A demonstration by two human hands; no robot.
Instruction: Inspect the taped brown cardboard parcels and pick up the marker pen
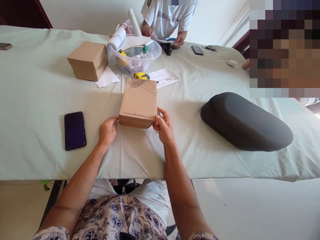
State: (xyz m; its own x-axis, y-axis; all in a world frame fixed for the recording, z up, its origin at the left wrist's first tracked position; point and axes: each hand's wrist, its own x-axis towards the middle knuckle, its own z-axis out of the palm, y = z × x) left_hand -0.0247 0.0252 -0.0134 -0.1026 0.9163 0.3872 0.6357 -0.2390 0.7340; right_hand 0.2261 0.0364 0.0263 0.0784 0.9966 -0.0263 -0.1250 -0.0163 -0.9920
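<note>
The cardboard box (138, 101) is at the middle of the cloth-covered table (37, 83), between a dark phone (75, 130) on the left and a dark rounded object (247, 121) on the right. The right hand (163, 124) grips its near right corner. The left hand (108, 133) has curled fingers touching the near left corner; whether it really pinches, I cannot tell, as the fingertips are partly hidden. The box is probably light, rather stiff and not slippery, but its corners may crush. Low on two opposite sides seems the safest hold.
</note>
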